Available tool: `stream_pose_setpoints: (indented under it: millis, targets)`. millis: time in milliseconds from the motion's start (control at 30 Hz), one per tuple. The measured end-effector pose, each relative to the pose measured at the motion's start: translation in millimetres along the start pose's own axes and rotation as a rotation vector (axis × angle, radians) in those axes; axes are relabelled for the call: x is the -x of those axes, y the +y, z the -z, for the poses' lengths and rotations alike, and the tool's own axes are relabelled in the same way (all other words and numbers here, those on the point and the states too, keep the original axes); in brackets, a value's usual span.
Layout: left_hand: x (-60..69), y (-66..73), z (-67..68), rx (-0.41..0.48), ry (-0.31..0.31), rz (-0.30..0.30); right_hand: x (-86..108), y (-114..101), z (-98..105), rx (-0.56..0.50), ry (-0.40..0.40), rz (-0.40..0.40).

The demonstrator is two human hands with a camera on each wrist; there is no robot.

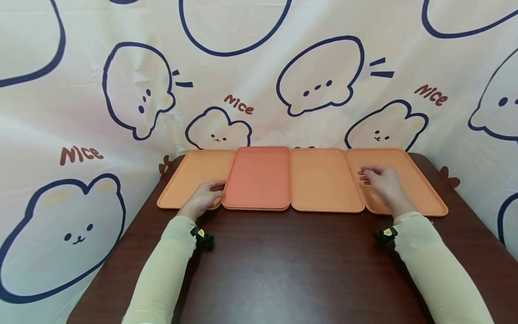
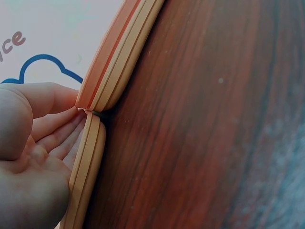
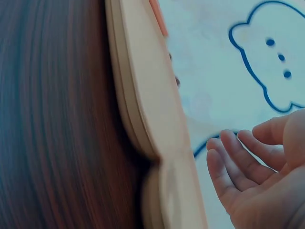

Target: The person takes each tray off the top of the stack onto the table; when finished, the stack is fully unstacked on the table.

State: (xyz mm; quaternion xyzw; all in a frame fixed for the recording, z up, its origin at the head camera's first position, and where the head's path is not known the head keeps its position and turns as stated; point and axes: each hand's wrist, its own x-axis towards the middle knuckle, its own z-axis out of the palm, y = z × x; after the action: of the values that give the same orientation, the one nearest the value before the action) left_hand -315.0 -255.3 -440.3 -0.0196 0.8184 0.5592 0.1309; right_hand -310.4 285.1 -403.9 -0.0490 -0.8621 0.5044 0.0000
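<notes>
My left hand [image 1: 204,195] reaches over the leftmost orange tray [image 1: 184,180]. Its fairly straight thumb and fingers touch the left edge of a coral tray [image 1: 256,177], near the front corner. In the left wrist view the coral tray [image 2: 106,57] lies on top of an orange tray [image 2: 121,71]; the palm of the left hand [image 2: 40,138] faces their side. Above the rightmost orange tray [image 1: 418,191] hovers my right hand [image 1: 382,180], holding nothing. The right wrist view shows the fingers of the right hand [image 3: 262,176] loosely bent, apart from the trays.
Another orange tray [image 1: 325,180] lies between the coral and rightmost trays, all side by side in a row at the back of the dark brown table [image 1: 283,265]. Behind hangs a pale cloth [image 1: 259,76] printed with cartoon bears. Each wrist wears a small black strap device [image 1: 203,238].
</notes>
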Motion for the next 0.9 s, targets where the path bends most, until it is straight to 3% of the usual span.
stream_pose_setpoints:
  millis: [167, 433, 900]
  targets:
    - [0.9, -1.0, -0.7, 0.002, -0.013, -0.006, -5.5, -12.5, -28.4, -0.056, -0.092, -0.011]
    - [0.3, -0.4, 0.4, 0.001, 0.001, -0.002, -18.4, -27.3, -70.3, -0.058, -0.179, 0.044]
    - [-1.2, -1.7, -0.3, 0.02, -0.012, 0.003, -33.5, -46.3, -129.8, -0.159, -0.209, 0.005]
